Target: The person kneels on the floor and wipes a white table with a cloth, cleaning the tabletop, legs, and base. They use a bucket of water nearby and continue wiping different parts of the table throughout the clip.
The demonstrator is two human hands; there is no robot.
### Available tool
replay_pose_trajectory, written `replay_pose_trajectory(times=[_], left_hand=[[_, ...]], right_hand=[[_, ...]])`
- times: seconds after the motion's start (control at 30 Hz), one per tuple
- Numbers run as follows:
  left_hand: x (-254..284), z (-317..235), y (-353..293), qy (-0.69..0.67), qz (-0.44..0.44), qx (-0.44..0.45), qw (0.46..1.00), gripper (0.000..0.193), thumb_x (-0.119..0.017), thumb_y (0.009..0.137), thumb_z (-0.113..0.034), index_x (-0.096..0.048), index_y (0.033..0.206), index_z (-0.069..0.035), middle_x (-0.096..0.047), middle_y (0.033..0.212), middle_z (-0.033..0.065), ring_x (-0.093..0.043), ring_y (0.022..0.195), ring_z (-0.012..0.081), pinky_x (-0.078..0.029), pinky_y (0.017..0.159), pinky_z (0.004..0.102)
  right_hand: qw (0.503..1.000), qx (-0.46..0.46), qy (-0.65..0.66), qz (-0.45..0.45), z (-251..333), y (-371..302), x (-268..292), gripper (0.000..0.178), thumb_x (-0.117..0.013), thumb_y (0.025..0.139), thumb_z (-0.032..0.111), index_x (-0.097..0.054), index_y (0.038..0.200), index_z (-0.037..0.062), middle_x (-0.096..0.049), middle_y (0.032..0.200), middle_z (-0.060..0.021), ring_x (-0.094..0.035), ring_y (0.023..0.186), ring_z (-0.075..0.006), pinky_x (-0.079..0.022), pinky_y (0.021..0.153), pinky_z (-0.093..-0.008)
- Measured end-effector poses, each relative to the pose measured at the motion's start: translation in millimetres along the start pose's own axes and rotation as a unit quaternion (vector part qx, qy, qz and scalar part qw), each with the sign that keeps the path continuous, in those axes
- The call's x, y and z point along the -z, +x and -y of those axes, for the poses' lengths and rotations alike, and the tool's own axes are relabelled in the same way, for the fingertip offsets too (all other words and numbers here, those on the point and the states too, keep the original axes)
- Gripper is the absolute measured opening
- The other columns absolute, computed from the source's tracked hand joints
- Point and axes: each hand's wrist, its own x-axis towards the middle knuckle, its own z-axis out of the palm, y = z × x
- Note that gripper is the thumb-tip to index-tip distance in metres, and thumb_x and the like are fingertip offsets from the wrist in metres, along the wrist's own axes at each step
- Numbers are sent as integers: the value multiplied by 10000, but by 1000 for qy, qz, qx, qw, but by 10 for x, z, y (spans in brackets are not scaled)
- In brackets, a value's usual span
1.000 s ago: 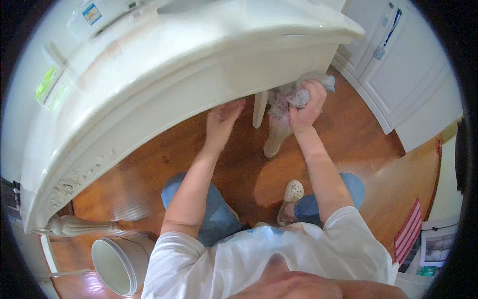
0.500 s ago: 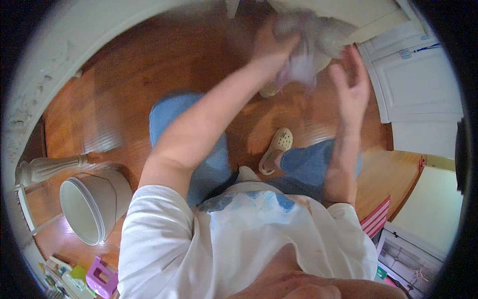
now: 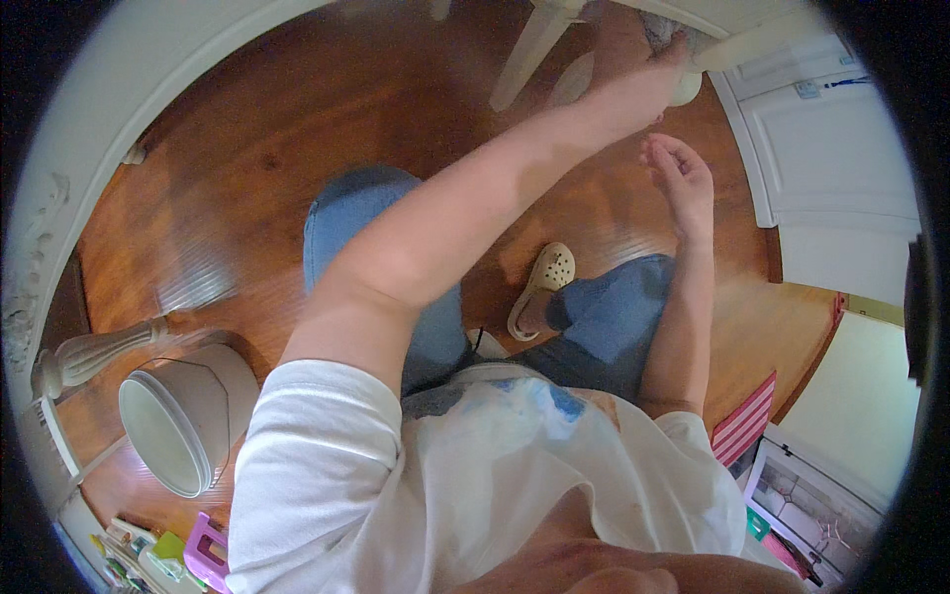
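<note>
My left hand (image 3: 655,87) reaches to the far right, beside a cream furniture leg with a rounded pale foot (image 3: 687,89). Its fingers are bent around a grey cloth (image 3: 661,32), partly hidden behind the hand and the furniture. My right hand (image 3: 681,183) hangs above the floor, a little nearer to me. Its fingers are loosely curled, and nothing shows in them.
Cream furniture with a slanting leg (image 3: 529,54) stands at the far side. White cabinets (image 3: 836,158) line the right. On the left are a white bucket (image 3: 213,396) with a wire handle and a turned leg (image 3: 109,351). A purple plastic item (image 3: 205,554) lies lower left.
My left hand has moved right with the cloth, toward the cream leg. My right hand has drawn slightly nearer and its fingers have curled. The slanting furniture leg shows more plainly.
</note>
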Motion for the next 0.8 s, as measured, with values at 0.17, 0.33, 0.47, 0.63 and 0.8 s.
replay_pose_trajectory(times=[0.17,0.33,0.47,0.63,0.8], left_hand=[[8,65,19,146,15,-4,989,552,-546,900,-442,-531,1150,51,-616,985,218,-610,869,305,-467,776,431],[66,125,14,-138,191,292,927,552,-591,865,-329,-446,1255,35,-559,1158,201,-551,1053,300,-441,905,396],[0,187,-292,-105,219,162,957,424,-613,776,-231,-553,1116,16,-620,1037,149,-603,954,249,-495,832,374],[-105,173,-732,131,452,-51,881,421,-593,696,-155,-584,1100,-38,-594,1007,195,-549,997,353,-431,899,424],[100,149,-786,15,351,56,934,538,-617,733,-234,-525,1217,-20,-627,1109,172,-616,982,285,-480,852,369]], right_hand=[[999,27,-7,23,36,-8,-223,219,-610,905,130,-610,1066,-18,-660,913,-57,-612,770,-90,-482,618,-206],[998,-11,-57,18,-93,-98,-193,192,-592,908,111,-606,1056,-10,-655,858,-59,-599,703,-80,-473,578,-206],[997,-26,-48,62,-407,-81,-30,234,-588,906,128,-579,1113,20,-637,953,-84,-603,829,-110,-503,677,-252],[987,51,147,-41,-879,-281,-10,378,-592,890,142,-482,1245,76,-493,1243,-87,-473,1156,-194,-444,933,-361],[946,-82,303,-79,-450,-779,-36,459,-565,929,279,-419,1319,88,-466,1281,-73,-469,1150,-219,-455,902,-385]])
